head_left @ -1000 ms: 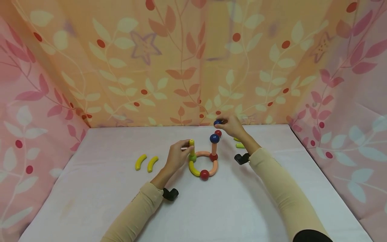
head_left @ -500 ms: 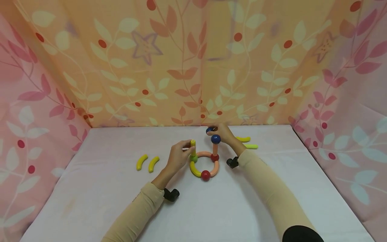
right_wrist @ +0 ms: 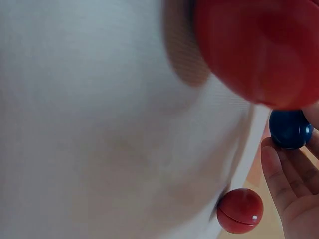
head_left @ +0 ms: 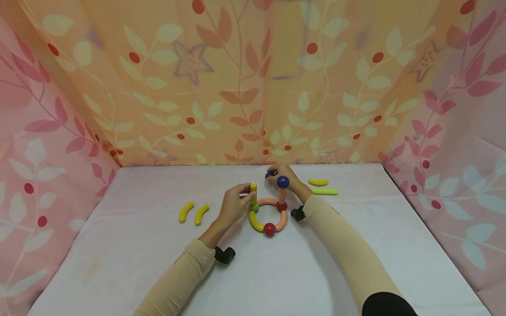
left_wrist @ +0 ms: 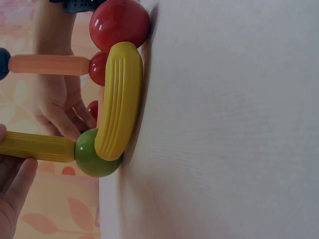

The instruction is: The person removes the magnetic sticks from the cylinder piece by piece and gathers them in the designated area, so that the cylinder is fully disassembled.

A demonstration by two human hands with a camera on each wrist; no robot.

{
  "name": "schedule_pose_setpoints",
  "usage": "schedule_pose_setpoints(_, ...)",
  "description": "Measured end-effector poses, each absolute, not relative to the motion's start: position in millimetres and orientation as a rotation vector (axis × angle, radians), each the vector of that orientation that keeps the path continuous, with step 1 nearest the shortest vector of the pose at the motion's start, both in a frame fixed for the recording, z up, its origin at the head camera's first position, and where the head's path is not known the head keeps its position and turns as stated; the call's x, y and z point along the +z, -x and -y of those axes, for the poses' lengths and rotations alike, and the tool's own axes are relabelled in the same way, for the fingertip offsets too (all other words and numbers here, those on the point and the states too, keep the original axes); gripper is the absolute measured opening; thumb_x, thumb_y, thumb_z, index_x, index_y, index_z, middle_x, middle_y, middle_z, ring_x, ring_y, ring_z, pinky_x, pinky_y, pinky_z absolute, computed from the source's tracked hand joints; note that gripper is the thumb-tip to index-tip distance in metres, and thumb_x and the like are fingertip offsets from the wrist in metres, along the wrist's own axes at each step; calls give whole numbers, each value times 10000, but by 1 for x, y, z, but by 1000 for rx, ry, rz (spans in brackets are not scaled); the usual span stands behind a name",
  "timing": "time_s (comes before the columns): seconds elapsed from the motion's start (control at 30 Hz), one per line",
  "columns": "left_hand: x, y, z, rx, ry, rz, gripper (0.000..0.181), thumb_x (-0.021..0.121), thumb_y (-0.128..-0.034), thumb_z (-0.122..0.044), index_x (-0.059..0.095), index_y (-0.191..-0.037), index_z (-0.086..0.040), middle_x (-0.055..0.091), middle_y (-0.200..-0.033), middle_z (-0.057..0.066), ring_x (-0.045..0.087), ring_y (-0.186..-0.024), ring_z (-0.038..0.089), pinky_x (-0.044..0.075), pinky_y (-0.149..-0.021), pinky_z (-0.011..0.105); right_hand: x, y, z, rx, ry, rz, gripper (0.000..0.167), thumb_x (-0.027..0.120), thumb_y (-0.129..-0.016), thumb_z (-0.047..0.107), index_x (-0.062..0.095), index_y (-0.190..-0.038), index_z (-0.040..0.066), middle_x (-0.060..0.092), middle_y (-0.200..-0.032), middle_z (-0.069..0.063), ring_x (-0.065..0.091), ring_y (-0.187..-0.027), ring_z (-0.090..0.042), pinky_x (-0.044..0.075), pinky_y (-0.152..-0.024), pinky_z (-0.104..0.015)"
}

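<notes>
My left hand (head_left: 232, 204) pinches an upright yellow rod (left_wrist: 37, 146), which stands in a green ball (left_wrist: 95, 154) of a ring. Curved yellow (left_wrist: 121, 102) and salmon pieces, with red balls (head_left: 269, 229), make up the rest of the ring. On its right side a salmon rod (head_left: 282, 195) rises, topped by a blue ball (head_left: 283, 182). Behind the ring, my right hand (head_left: 285, 175) holds a second blue ball (right_wrist: 291, 129) between thumb and fingers. A loose red ball (right_wrist: 240, 210) lies on the table near that hand; in the head view it is hidden.
Two curved yellow pieces (head_left: 186, 212) lie left of the ring. To the right are another curved yellow piece (head_left: 318, 182) and a straight lime-green rod (head_left: 325, 192). A floral curtain (head_left: 245, 87) hangs along the white table's (head_left: 253, 272) back edge.
My right hand has moved left and lower behind the ring, carrying the blue ball. The yellow and lime-green pieces at right have come into fuller view. My left hand keeps its place on the rod.
</notes>
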State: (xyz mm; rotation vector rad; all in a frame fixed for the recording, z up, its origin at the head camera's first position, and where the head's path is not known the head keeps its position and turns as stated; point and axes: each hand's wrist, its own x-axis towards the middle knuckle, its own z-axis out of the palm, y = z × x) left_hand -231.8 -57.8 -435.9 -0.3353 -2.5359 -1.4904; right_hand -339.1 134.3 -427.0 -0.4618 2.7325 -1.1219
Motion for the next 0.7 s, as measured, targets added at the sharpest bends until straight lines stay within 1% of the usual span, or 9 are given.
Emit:
schedule_pose_setpoints(0.23,-436,232,57,-1484,342,2532,296,655,-932,-142,659,-1201,-19,701,-1123,114,665,-1068,248,572,-882,348,-423,332,-128,-993,373,-2723,410,680,-901,94,592,-1279,-40,600,-1299,-218,534,-1219,-337,415,-1087,-460)
schedule_pose_setpoints(0.47,-437,232,57,-1489,348,2522,297,653,-934,-145,659,-1202,-18,700,-1122,115,666,-1065,248,575,-874,343,-398,310,-122,-1010,332,-2688,413,643,-920,63,558,-1297,-82,568,-1328,-261,516,-1242,-378,397,-1101,-479)
schedule_pose_setpoints(0.57,-437,231,57,-1488,346,2522,297,653,-934,-147,659,-1202,-18,700,-1122,114,665,-1064,246,575,-874,344,-393,305,-122,-1007,341,-2678,423,630,-928,63,540,-1313,-85,556,-1340,-268,512,-1248,-378,393,-1107,-473)
schedule_pose_setpoints(0.7,-437,231,58,-1489,343,2526,301,653,-935,-148,657,-1208,-22,701,-1122,110,663,-1067,243,573,-880,345,-393,305,-123,-995,369,-2674,432,630,-921,60,533,-1313,-92,560,-1328,-279,534,-1215,-379,423,-1080,-471)
